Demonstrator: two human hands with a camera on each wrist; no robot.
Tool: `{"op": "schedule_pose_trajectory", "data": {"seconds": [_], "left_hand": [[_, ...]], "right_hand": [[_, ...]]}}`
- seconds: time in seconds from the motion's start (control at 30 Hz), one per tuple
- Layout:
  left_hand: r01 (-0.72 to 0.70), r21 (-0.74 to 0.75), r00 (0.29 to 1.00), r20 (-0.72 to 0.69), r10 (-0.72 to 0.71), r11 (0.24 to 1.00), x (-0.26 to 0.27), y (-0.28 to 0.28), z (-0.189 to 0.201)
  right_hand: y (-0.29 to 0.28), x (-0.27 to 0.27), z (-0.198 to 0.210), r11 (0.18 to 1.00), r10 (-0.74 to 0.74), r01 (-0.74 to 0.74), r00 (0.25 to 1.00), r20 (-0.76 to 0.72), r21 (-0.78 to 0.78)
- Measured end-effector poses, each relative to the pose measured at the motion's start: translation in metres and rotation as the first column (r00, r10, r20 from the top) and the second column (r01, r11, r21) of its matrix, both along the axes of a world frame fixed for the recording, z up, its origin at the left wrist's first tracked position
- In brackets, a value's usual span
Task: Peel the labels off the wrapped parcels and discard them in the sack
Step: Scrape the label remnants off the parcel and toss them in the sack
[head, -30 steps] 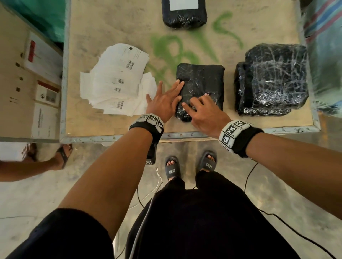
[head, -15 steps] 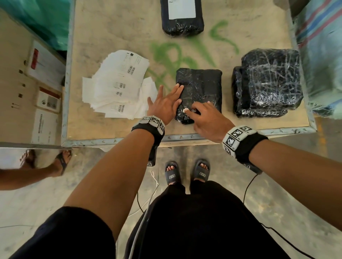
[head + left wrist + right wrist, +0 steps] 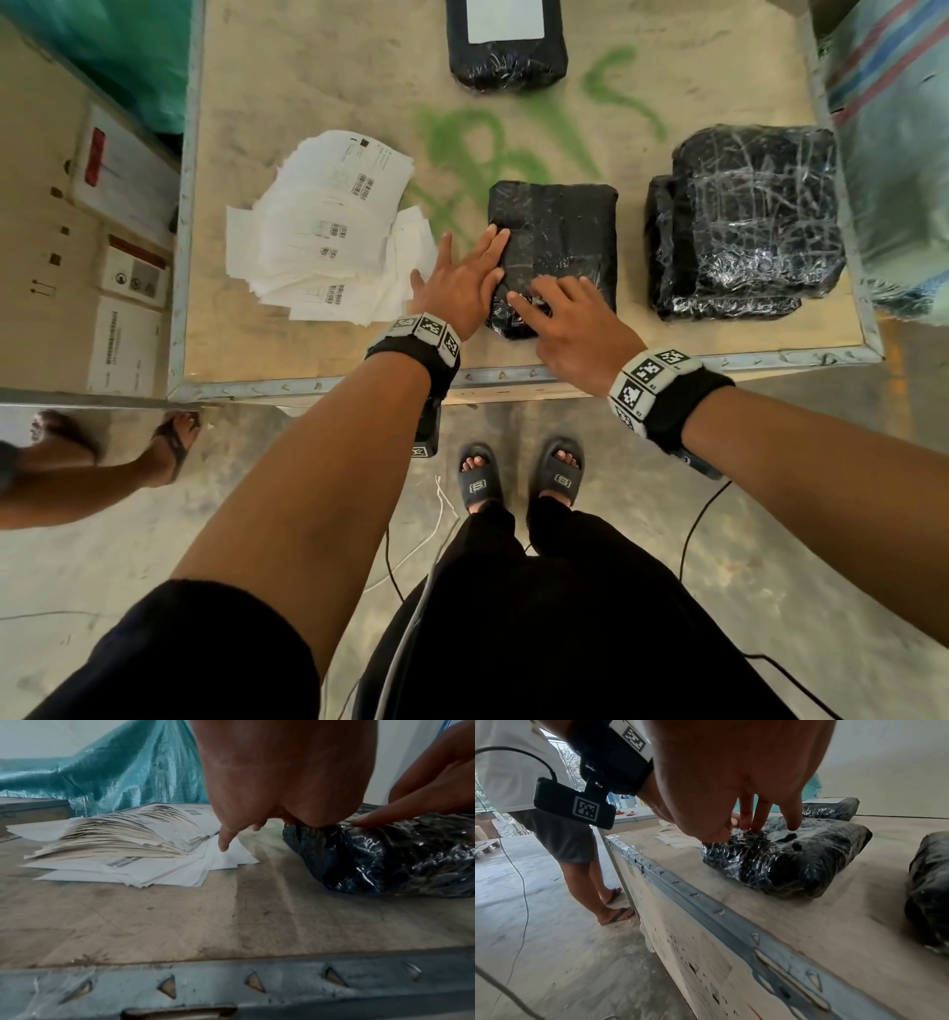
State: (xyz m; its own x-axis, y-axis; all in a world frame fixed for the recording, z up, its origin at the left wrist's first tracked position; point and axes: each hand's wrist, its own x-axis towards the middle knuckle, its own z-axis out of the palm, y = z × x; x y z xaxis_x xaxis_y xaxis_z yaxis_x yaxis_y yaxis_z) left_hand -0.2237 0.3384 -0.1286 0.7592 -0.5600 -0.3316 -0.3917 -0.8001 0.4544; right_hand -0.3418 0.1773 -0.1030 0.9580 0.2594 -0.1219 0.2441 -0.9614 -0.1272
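A black film-wrapped parcel (image 3: 565, 231) lies near the table's front edge, with no label showing on its top. My left hand (image 3: 464, 275) lies flat with straight fingers against the parcel's left side (image 3: 398, 862). My right hand (image 3: 557, 303) rests its bent fingertips on the near left part of the parcel (image 3: 795, 862), index finger pointing left. Whether anything is between those fingertips is hidden. A second parcel (image 3: 506, 56) at the far edge carries a white label (image 3: 506, 20).
A loose pile of peeled labels (image 3: 328, 231) lies left of my left hand. Stacked wrapped parcels (image 3: 744, 221) sit at the right, beside a striped woven sack (image 3: 893, 154). Cardboard boxes (image 3: 77, 231) and another person's legs (image 3: 102, 462) are at the left.
My right fingertips have shifted slightly over the parcel's near left corner. The left hand has stayed flat against the parcel's side.
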Motion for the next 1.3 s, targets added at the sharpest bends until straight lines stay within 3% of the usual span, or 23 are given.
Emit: {"op": "schedule_pose_trajectory", "data": {"seconds": [0.27, 0.5, 0.73, 0.97, 1.13, 1.3], "left_hand": [[0.019, -0.004, 1.000, 0.021, -0.019, 1.000, 0.001, 0.002, 0.001], [0.044, -0.011, 0.998, -0.034, -0.045, 0.999, 0.003, 0.004, 0.005], [0.105, -0.008, 0.990, -0.095, -0.106, 0.994, 0.002, 0.008, 0.002], [0.113, 0.012, 0.992, -0.065, -0.112, 0.994, -0.001, 0.004, 0.000], [0.117, 0.010, 0.991, -0.072, -0.116, 0.993, -0.001, 0.003, 0.001], [0.116, 0.013, 0.990, -0.078, -0.115, 0.993, -0.001, 0.002, 0.002]], "right_hand": [[-0.007, -0.008, 0.004, 0.999, 0.039, -0.039, 0.999, 0.022, -0.003], [-0.004, 0.021, 0.009, 0.935, -0.187, 0.176, 0.982, 0.006, 0.309], [0.001, 0.031, -0.003, 0.915, -0.286, 0.270, 0.958, 0.011, 0.300], [-0.017, 0.042, -0.005, 0.932, -0.132, 0.155, 0.987, -0.090, 0.329], [-0.022, 0.044, 0.005, 0.922, -0.163, 0.219, 0.968, -0.193, 0.321], [-0.014, 0.043, 0.006, 0.927, -0.231, 0.274, 0.955, -0.183, 0.257]]}}
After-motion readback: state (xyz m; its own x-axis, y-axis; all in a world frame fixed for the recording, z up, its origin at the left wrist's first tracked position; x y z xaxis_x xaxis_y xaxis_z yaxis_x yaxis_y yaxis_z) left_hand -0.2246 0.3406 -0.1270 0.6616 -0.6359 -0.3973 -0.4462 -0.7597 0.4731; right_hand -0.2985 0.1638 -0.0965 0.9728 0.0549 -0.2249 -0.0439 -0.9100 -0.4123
